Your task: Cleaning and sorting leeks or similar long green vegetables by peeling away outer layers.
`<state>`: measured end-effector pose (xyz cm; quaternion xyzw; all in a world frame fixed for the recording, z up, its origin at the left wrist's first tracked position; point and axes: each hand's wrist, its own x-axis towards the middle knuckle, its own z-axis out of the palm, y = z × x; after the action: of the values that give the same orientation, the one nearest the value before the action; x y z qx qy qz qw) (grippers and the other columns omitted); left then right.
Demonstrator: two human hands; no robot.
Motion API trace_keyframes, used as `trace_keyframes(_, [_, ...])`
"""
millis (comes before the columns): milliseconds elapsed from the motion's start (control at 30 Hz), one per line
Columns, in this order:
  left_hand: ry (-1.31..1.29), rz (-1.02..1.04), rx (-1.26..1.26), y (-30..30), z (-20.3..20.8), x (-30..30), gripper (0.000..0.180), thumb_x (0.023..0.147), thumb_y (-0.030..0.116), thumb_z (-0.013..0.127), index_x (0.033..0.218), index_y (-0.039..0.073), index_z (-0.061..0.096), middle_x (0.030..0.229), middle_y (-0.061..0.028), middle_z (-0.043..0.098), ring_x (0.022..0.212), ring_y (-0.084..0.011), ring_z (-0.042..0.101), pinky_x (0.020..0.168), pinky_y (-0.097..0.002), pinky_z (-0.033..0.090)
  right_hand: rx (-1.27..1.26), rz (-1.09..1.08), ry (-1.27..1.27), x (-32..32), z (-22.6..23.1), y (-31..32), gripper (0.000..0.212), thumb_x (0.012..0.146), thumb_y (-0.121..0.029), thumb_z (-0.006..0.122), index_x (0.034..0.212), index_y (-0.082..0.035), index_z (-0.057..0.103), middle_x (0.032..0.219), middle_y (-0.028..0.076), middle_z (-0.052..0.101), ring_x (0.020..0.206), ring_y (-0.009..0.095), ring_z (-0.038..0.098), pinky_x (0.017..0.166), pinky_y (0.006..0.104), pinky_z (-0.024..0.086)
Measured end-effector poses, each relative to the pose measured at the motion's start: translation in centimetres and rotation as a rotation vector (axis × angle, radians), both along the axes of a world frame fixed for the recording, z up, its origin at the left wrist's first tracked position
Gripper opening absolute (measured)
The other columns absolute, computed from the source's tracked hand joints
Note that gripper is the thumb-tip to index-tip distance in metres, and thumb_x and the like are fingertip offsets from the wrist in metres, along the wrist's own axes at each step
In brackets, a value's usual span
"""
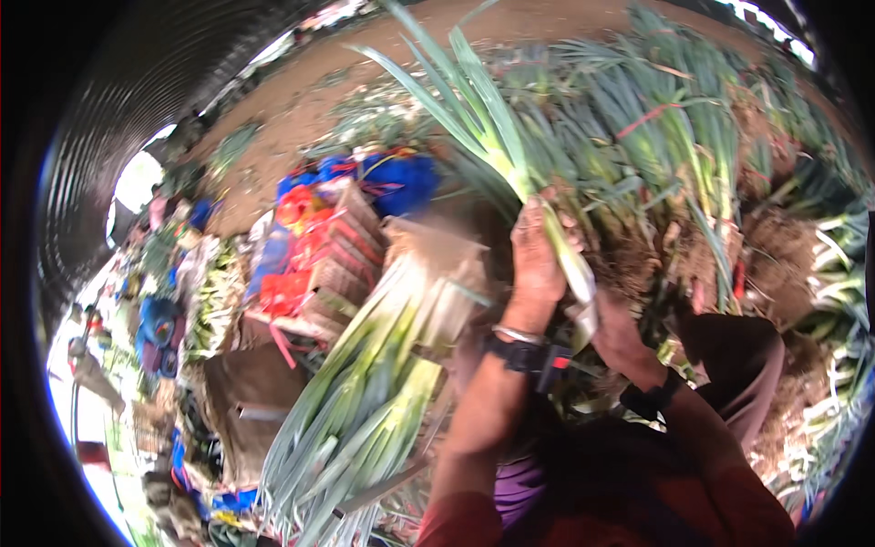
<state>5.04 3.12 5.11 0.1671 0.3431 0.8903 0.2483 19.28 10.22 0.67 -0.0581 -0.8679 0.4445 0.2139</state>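
My left hand (538,260) is closed around the pale shank of a leek (501,146). The leek stands tilted, its green leaves fanning up and to the left. At its white lower end my right hand (620,333) is closed on the stalk, though motion blurs those fingers and the leek partly hides them. To the left of my hands, a pile of trimmed leeks (365,383) lies with white ends away from me and green leaves toward me. Untrimmed leeks (647,118) with soil on their roots stand in bundles beyond my right hand.
A crate with red and blue wrapping (319,246) sits left of the leek pile. Brown cloth (251,401) hangs or lies farther left. Loose leeks with white ends (834,273) are heaped at the far right. Bare soil (547,20) and leaf scraps extend at the back.
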Motion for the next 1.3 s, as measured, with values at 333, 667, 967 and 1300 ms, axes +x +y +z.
trace_keyframes(333, [-0.153, 0.324, 0.281, -4.6, 0.3, -4.4, 0.025, 0.095, 0.031, 0.055, 0.109, 0.011, 0.048, 0.081, -0.0050, 0.054, 0.067, -0.0149, 0.053, 0.061, -0.0276, 0.050, -1.333, 0.533, 0.366, 2.3, 0.3, 3.3, 0.023, 0.096, -0.027, 0.051, 0.099, -0.005, 0.057, 0.071, 0.003, 0.057, 0.050, 0.007, 0.048, 0.042, 0.0224, 0.036])
trace_keyframes(667, [-0.008, 0.177, 0.290, -5.3, 1.4, -3.3, 0.047, 0.090, 0.038, 0.060, 0.129, 0.018, 0.042, 0.108, -0.0108, 0.058, 0.088, -0.0244, 0.059, 0.088, -0.0446, 0.049, 0.211, 0.246, -0.333, 4.2, -1.0, 8.5, 0.030, 0.089, -0.010, 0.054, 0.120, -0.005, 0.055, 0.117, 0.016, 0.058, 0.112, 0.029, 0.055, 0.092, 0.0370, 0.044])
trace_keyframes(967, [0.106, -0.104, 0.191, -1.8, 1.3, -0.6, 0.048, 0.093, 0.039, 0.054, 0.130, 0.013, 0.039, 0.108, -0.0138, 0.060, 0.091, -0.0275, 0.062, 0.086, -0.0477, 0.052, -0.509, 0.324, -0.185, 2.2, 0.7, 3.3, 0.019, 0.093, -0.022, 0.059, 0.104, -0.007, 0.057, 0.067, -0.001, 0.053, 0.056, 0.011, 0.052, 0.051, 0.0266, 0.043])
trace_keyframes(1300, [1.384, 0.040, -0.904, -1.1, -3.0, 1.7, 0.010, 0.083, 0.009, 0.061, 0.089, 0.001, 0.064, 0.075, -0.0074, 0.066, 0.065, -0.0187, 0.061, 0.061, -0.0309, 0.048, -1.065, 0.394, -0.097, 2.9, 5.7, 3.6, 0.008, 0.092, -0.011, 0.059, 0.097, -0.006, 0.055, 0.061, -0.003, 0.047, 0.046, 0.003, 0.039, 0.040, 0.0200, 0.031])
